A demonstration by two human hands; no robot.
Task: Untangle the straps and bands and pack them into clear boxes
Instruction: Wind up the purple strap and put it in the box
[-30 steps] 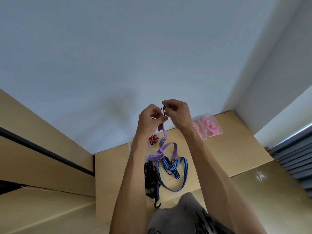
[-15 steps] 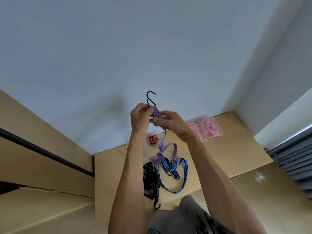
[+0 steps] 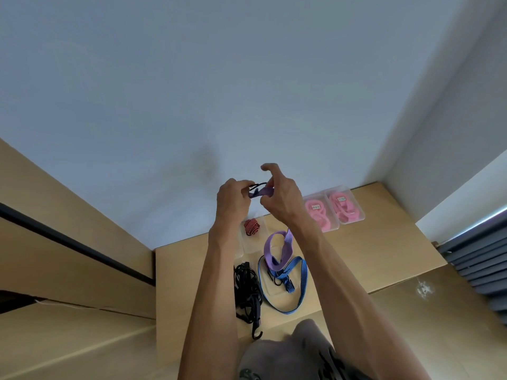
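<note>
Two hands meet above the bench (image 3: 370,242), both working the top end of the purple strap (image 3: 277,250). The left hand (image 3: 231,198) has its fingers curled round the strap's end, apparently on its dark hook (image 3: 259,185), and the right hand (image 3: 279,196) pinches the purple webbing just beside it between thumb and lower fingers, its forefinger lifted free. Below the grip the strap hangs in a loose loop, and its lowest bend lies across the blue striped cord (image 3: 290,283), which is sprawled over what looks like a clear lid or box. Down and to the left of the grip lies the black cord bundle (image 3: 247,292); directly beneath it a small red striped band (image 3: 251,226) sits in a clear box (image 3: 248,246); to the right stand two clear boxes holding pink bands (image 3: 333,212). The risk, as I judge it, is in lifting: if the purple loop is caught in the blue cord or its hook, pulling upward would drag the blue cord along and tighten the tangle. A light pinch on slick webbing could also slip, dropping the strap back into the pile.
</note>
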